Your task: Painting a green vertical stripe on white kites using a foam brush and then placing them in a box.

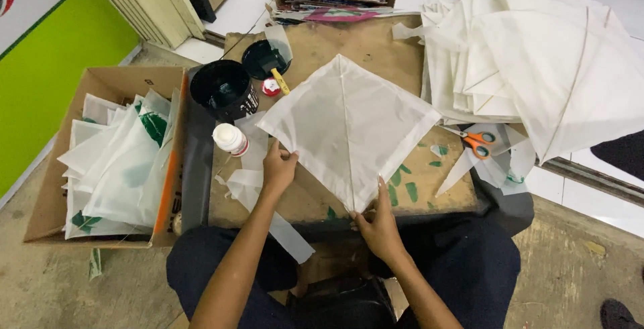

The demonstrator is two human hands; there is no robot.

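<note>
Kite stack: a heap of finished white paper kites (537, 54) lies to the right of and beyond the diamond kite, spilling off the table edge.
Table: a low brown board (349, 40), smeared with green paint marks, carries the work.
Box: a cardboard box (47, 188) of white sheets with green prints stands on the floor, well left of the kite.
Kite: a white diamond kite (349, 124) lies flat at the table's middle, its thin spine running from top corner to bottom tip.
Left hand (277, 168): fingers closed on the kite's lower left edge, pinching the folded border.
Right hand (379, 225): fingers pinch the bottom tip, at the spine's end.
Doing it well: I judge the paper tears easily, so light, even pressure along the fold seems wise, keeping the sheet flat.
Black tub (223, 87): just left of the kite, its lid (265, 57) beside it.
Scissors (477, 141): orange-handled, just right of the kite.
Glue bottle (230, 138): white, near the left hand.
Room: tiled floor beyond, bare concrete nearer.
</note>
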